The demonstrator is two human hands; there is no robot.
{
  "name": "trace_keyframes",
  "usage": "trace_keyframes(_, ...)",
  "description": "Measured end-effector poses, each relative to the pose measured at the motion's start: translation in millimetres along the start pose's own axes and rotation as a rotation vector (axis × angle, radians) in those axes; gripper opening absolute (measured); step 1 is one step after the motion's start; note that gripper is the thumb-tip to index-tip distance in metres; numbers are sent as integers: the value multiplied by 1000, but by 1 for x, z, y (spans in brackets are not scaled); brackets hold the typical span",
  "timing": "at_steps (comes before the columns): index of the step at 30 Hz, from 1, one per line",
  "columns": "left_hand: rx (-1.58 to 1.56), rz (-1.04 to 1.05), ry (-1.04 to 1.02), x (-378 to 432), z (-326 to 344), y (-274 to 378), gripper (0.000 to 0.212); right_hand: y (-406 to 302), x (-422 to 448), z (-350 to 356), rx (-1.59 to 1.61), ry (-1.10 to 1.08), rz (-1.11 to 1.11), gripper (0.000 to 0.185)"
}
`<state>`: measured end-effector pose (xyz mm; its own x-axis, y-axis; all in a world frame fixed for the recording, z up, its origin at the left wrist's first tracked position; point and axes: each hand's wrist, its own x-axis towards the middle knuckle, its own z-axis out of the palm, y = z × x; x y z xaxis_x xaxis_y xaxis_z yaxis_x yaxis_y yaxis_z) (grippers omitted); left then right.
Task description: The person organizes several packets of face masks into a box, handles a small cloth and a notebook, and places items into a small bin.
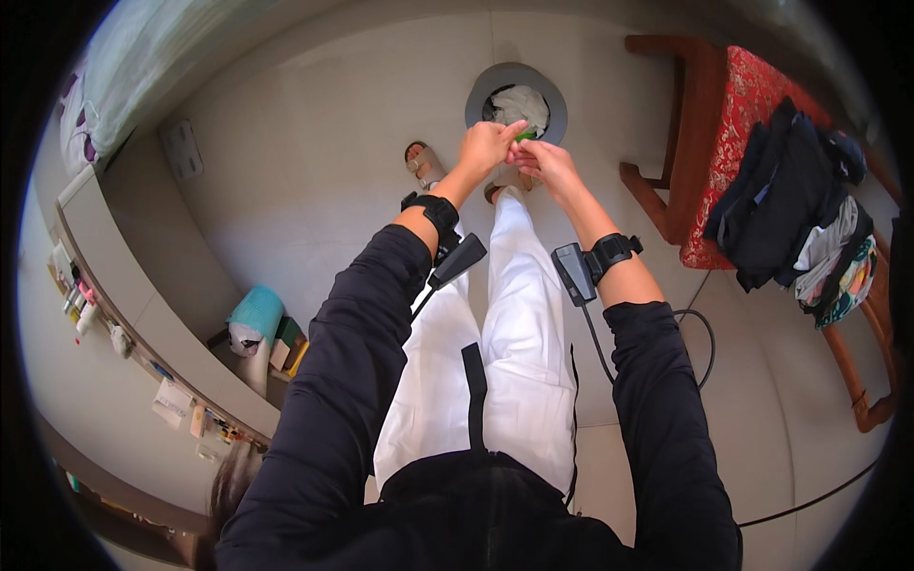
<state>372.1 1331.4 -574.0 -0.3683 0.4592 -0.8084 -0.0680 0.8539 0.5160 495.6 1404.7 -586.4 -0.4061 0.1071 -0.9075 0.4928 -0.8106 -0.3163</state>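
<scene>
My left hand (488, 145) and my right hand (551, 163) meet in front of me, fingertips close together. Between them shows a small green object (526, 135), pinched at the fingers and mostly covered by them, so its kind is unclear. Beyond and partly beneath the hands stands a round grey bin (479, 93) on the floor. Crumpled whitish material (523, 104) fills its opening, perhaps a bag or tissue.
To the right, a wooden chair with a red patterned seat (746, 93) bears piled dark clothes (771, 193). At left runs a desk edge (107, 235) with small items; a blue basket (258, 314) sits below. A cable (707, 335) hangs by my right arm.
</scene>
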Motion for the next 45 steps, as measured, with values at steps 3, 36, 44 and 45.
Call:
trace_keyframes(3, -296, -92, 37, 6, -3, -12, 59, 3, 11, -2, -31, 96, -23, 21)
trace_keyframes(36, -663, -213, -98, -64, -60, -71, 49, 36, 44, 22, -725, 694, -212, 34)
trace_keyframes(44, -827, -144, -48, -84, -58, -65, 43, 29, 1, 46, -868, 547, -421, 21)
trace_keyframes(45, -856, -139, -35, -88, -57, -59, 42, 24, -9, 51, -914, 485, -418, 23)
